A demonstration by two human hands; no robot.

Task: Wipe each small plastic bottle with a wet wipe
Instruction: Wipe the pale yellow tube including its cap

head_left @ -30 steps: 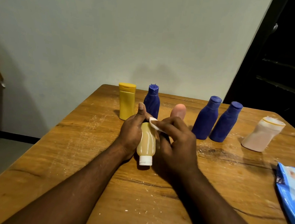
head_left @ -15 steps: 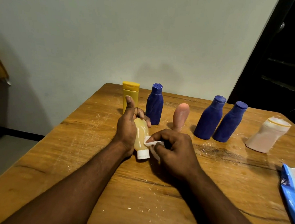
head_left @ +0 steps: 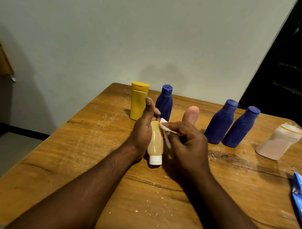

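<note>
Since half a second before, the right hand (head_left: 188, 145) had carried the wet wipe (head_left: 164, 125) from the white-capped near end of the amber bottle (head_left: 155, 142) up to its far end; its thumb and forefinger were pinched together on the wipe, pressing it against the bottle's upper right side. The left hand (head_left: 142, 131) gripped the bottle from the left, fingers curled round behind it and thumb stretched upward; the bottle pointed its cap toward the person, low over the middle of the wooden table (head_left: 72, 145), though whether it touched the wood I could not tell. Behind the hands stood a yellow bottle (head_left: 138, 100), a blue bottle (head_left: 164, 102) and a pink bottle (head_left: 191, 115); further right stood two blue bottles (head_left: 219, 122) side by side, then a pale bottle (head_left: 278, 144); a blue packet (head_left: 300, 195) lay at the right edge.
</note>
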